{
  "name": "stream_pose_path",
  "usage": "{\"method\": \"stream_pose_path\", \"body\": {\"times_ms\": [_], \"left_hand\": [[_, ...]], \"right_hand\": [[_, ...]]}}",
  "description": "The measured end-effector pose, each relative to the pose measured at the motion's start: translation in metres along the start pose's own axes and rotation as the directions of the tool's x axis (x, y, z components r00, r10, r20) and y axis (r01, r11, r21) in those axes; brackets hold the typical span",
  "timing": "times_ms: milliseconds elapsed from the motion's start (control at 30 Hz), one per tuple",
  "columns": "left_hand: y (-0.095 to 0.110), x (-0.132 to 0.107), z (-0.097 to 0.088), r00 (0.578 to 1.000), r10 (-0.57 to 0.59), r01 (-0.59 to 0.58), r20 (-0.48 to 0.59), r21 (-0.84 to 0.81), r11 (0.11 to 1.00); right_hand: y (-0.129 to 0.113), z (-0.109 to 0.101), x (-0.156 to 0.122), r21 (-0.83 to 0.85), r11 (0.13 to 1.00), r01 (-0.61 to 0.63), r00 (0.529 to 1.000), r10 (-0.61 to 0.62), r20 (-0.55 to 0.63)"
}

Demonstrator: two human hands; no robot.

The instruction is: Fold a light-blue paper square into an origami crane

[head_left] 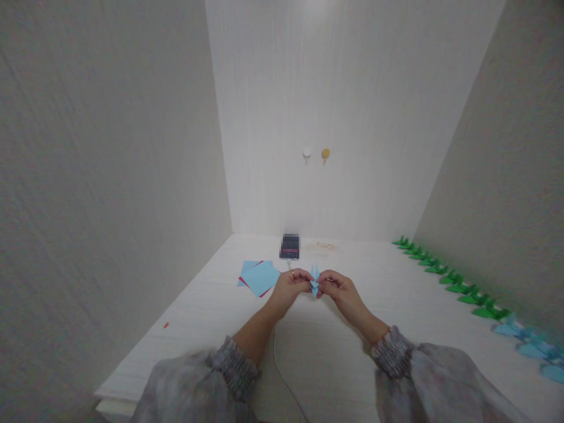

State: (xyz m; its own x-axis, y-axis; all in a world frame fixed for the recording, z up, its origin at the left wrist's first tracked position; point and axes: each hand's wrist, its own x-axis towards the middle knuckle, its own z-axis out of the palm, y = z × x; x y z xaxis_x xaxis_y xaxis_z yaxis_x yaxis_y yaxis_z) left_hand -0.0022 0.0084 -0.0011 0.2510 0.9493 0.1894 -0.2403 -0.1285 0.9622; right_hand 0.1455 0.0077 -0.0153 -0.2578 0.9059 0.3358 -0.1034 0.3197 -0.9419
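Observation:
A small light-blue folded paper crane (315, 284) is held over the table between my two hands. Two narrow points stick up from it, and a pointed part hangs below. My left hand (294, 286) pinches its left side, a ring on one finger. On the other side, the fingertips of my right hand (337, 288) are closed on its right edge. My fingers cover part of the folds. Just left of my left hand lie overlapping square sheets of blue paper (261, 278), with red edges showing beneath.
A phone (289, 247) lies near the back wall, with a white cable (282, 370) running forward. Along the right wall stands a row of green paper cranes (458, 282), then blue cranes (533, 343). An orange-red scrap (166, 325) lies at left. Two hooks (325, 154) are on the wall.

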Motion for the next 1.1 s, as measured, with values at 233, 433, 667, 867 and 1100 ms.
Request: {"method": "stream_pose_path", "body": {"times_ms": [233, 433, 667, 867, 1100], "left_hand": [[0.006, -0.003, 0.002, 1.000, 0.028, -0.028, 0.003, 0.041, 0.999], [0.001, -0.001, 0.000, 0.999, 0.047, -0.046, -0.013, 0.093, 0.995], [-0.008, 0.004, -0.004, 0.997, 0.080, -0.079, -0.018, 0.058, 0.995], [-0.008, 0.005, -0.005, 0.994, 0.100, -0.097, -0.043, 0.078, 0.992], [-0.008, 0.006, -0.002, 0.995, 0.088, -0.084, -0.043, 0.087, 0.993]], "right_hand": [[-0.001, 0.000, 0.000, 0.022, 1.000, 0.009, 1.000, -0.009, 0.002], [-0.003, 0.001, -0.001, 0.016, 1.000, 0.010, 1.000, -0.010, 0.000], [-0.011, 0.007, -0.002, 0.052, 0.999, -0.003, 0.998, 0.006, -0.057], [-0.008, 0.006, 0.003, 0.132, 0.991, -0.007, 0.996, 0.019, -0.084], [-0.001, 0.002, 0.005, 0.133, 0.991, -0.032, 0.996, 0.043, -0.080]]}}
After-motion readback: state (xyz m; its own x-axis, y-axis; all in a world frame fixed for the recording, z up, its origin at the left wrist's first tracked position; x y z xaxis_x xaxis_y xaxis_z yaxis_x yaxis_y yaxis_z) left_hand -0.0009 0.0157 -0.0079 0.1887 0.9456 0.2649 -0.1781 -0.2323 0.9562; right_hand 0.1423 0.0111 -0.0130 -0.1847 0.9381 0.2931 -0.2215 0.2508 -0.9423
